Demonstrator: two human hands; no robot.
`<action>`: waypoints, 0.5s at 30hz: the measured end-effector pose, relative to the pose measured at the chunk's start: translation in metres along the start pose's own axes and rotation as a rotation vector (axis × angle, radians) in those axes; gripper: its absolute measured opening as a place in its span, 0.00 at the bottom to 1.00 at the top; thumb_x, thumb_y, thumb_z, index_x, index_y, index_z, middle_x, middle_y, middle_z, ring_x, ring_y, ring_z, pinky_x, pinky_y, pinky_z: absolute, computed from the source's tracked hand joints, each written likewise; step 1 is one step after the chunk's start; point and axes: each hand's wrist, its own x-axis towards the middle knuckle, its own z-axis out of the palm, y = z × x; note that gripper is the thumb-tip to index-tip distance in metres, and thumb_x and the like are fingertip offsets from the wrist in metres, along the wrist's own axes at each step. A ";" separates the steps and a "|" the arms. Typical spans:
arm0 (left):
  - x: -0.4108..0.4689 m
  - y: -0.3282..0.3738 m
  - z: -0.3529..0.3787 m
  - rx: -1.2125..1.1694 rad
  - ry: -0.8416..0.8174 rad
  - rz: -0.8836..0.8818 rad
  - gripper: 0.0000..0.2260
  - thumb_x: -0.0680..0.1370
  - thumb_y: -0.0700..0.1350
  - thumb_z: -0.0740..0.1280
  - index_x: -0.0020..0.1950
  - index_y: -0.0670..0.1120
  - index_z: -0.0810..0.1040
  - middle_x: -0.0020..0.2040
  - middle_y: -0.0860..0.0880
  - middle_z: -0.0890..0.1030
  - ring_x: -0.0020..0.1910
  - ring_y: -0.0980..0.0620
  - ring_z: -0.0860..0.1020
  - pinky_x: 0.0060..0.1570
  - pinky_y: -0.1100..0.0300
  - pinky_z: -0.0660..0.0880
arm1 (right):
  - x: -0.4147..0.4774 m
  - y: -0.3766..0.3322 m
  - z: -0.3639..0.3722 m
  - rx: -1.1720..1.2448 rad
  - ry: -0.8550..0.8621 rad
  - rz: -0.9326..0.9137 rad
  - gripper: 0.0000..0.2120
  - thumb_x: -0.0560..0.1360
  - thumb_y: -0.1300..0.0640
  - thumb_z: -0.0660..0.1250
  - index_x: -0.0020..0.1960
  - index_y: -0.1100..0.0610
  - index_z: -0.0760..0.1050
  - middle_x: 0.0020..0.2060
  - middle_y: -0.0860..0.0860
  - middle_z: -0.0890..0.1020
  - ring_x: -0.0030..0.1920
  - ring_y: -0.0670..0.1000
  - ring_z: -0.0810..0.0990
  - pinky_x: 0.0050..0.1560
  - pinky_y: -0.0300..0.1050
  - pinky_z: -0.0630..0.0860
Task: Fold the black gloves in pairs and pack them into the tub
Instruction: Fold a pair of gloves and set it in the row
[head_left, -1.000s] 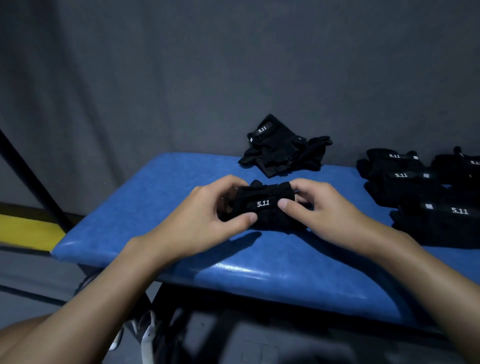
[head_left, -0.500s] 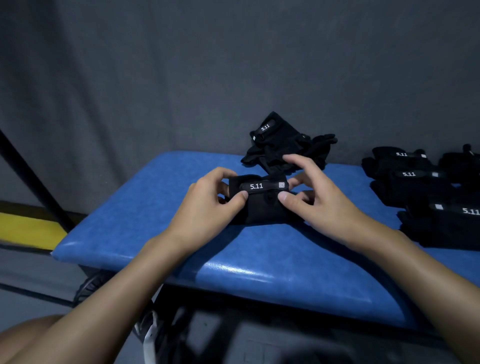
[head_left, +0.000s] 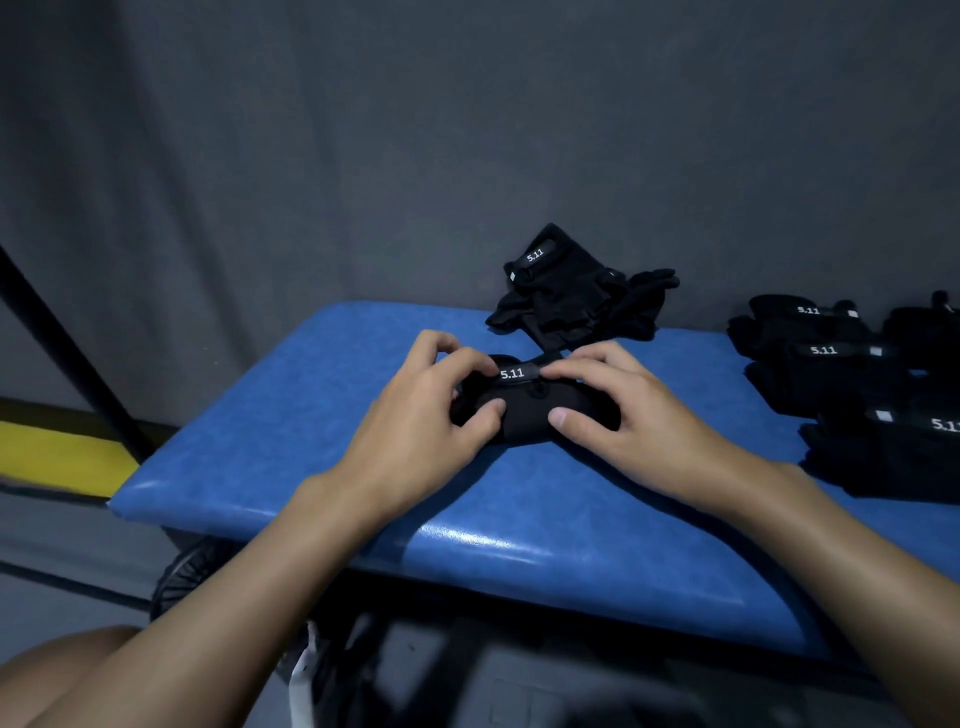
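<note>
Two hands (head_left: 421, 415) (head_left: 639, 410), one held glove bundle (head_left: 525, 418), one loose heap (head_left: 571, 301), one bench (head_left: 291, 426)

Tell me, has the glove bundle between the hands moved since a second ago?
Yes. The glove bundle rolled away from the person: its 5.11 strap now lies on top, nearer the loose glove pile behind.

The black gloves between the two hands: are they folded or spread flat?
Folded. The gloves form one compact bundle, 5.11 strap on top, on the blue bench; the left hand and right hand hold its ends.
</note>
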 end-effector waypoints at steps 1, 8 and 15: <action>-0.001 -0.001 -0.001 0.022 -0.011 0.000 0.13 0.75 0.53 0.70 0.59 0.55 0.77 0.57 0.59 0.67 0.48 0.60 0.75 0.51 0.53 0.76 | 0.001 0.000 0.000 0.002 -0.002 0.003 0.17 0.76 0.53 0.69 0.64 0.46 0.76 0.58 0.41 0.72 0.59 0.36 0.72 0.59 0.25 0.64; 0.000 -0.002 -0.004 0.205 -0.128 -0.014 0.20 0.74 0.61 0.67 0.65 0.58 0.73 0.59 0.58 0.73 0.57 0.54 0.73 0.59 0.49 0.70 | 0.002 0.005 0.001 -0.010 0.036 0.009 0.19 0.76 0.47 0.68 0.66 0.44 0.73 0.59 0.41 0.73 0.59 0.39 0.73 0.63 0.36 0.67; 0.003 -0.003 -0.005 0.254 -0.176 -0.026 0.21 0.75 0.63 0.65 0.66 0.61 0.70 0.55 0.59 0.76 0.57 0.54 0.73 0.60 0.48 0.66 | -0.001 0.009 -0.001 -0.331 -0.090 0.047 0.25 0.74 0.38 0.64 0.70 0.39 0.66 0.61 0.37 0.70 0.63 0.44 0.66 0.65 0.46 0.60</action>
